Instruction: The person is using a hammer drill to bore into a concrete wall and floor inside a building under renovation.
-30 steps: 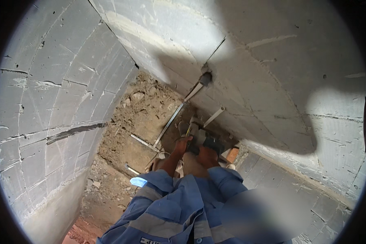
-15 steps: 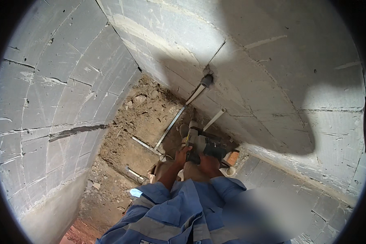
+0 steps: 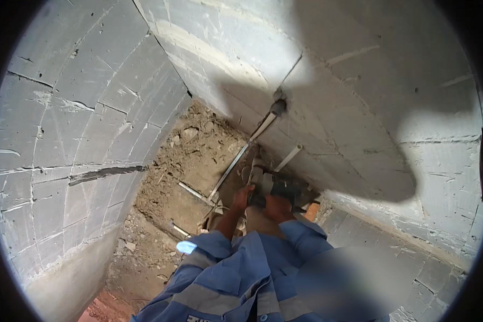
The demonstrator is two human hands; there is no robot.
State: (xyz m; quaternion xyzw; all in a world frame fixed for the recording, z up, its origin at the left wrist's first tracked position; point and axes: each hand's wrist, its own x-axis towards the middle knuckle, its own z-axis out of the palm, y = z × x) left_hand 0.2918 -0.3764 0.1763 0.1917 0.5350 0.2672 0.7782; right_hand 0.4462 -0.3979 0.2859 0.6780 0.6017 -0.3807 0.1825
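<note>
A dark power tool (image 3: 278, 187), which looks like a hammer drill, is held low in front of my legs, close to the block wall. My left hand (image 3: 242, 198) is closed around its front left side. My right hand (image 3: 277, 207) grips the rear of the body. The tool's front end points away toward the wall's foot, and its tip is lost in shadow. Just beyond it a short pale pipe (image 3: 288, 157) sticks up slantwise. Farther left, a long pipe (image 3: 232, 167) runs over the dirt and up to a hole in the wall.
Grey block walls meet in a corner ahead; the left wall (image 3: 86, 134) has a dark chiselled groove (image 3: 107, 174). Rubble and soil (image 3: 182, 145) cover the floor. Pipe pieces (image 3: 193, 192) lie left of my legs. An orange brick (image 3: 312, 210) sits right of the tool.
The view has shifted slightly. My hands and the tool have moved a little forward, and the tool sits slightly farther right. Both hands keep their hold.
</note>
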